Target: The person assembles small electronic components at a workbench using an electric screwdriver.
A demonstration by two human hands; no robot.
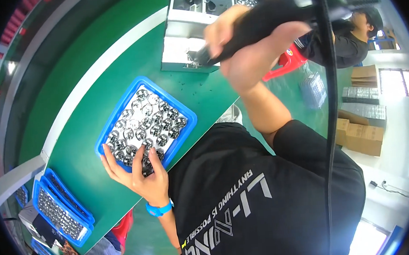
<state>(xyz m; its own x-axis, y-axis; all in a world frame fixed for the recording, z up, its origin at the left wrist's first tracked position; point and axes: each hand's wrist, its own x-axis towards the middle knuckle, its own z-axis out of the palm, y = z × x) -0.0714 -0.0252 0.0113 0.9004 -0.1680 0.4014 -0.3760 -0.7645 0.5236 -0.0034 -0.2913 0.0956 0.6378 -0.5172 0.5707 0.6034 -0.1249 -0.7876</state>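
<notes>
A blue tray [190,120] on the green table holds several shiny round metal parts [155,130] on a white liner. My left hand [141,175], with a blue band at the wrist, rests over the near-left corner of the tray. Its fingers are spread, one along the rim, with the index finger and thumb among the parts. Higher up at the right, my right hand [252,60] is wrapped round a black electric screwdriver [272,16], somewhat blurred. The driver's tip points down-left at the front of a white box-shaped screw feeder [172,44].
Small dark screws [197,86] lie scattered beside the feeder. A black cable [330,133] hangs down the right side of the view. More blue trays of metal parts [61,211] stand at the left end of the table. Co-workers sit at both ends; a red stool [288,64] stands at right.
</notes>
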